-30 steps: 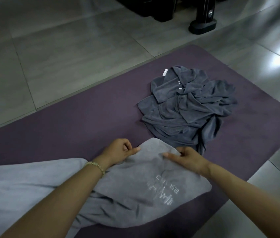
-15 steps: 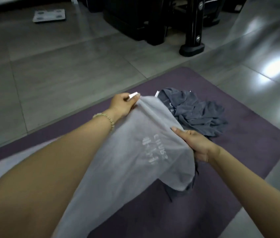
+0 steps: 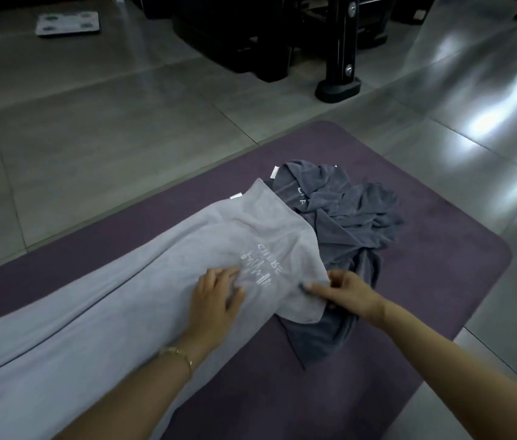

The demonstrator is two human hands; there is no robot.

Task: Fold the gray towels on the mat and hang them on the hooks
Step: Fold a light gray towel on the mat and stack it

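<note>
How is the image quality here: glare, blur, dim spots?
Head view: dim overall; strong glare on the floor tiles at right; left hand slightly blurred on the light gray towel; dark furniture at top lost in shadow.

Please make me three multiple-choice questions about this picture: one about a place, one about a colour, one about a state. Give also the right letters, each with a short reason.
1. Where does the dark gray towel lie?
A. In a laundry basket
B. On the mat, partly under the end of the light gray towel
C. Hung on a hook

2. What colour is the mat?
A. Purple
B. Green
C. Yellow

3. What is the left hand doing?
A. Lifting a towel into the air
B. Hanging free, away from any towel
C. Resting flat on the light gray towel, fingers spread

Answers:
1 B: its crumpled heap shows beyond and below the light towel's end.
2 A: the bare mat around the towels is purple.
3 C: the palm lies on the cloth beside the white lettering.
</note>
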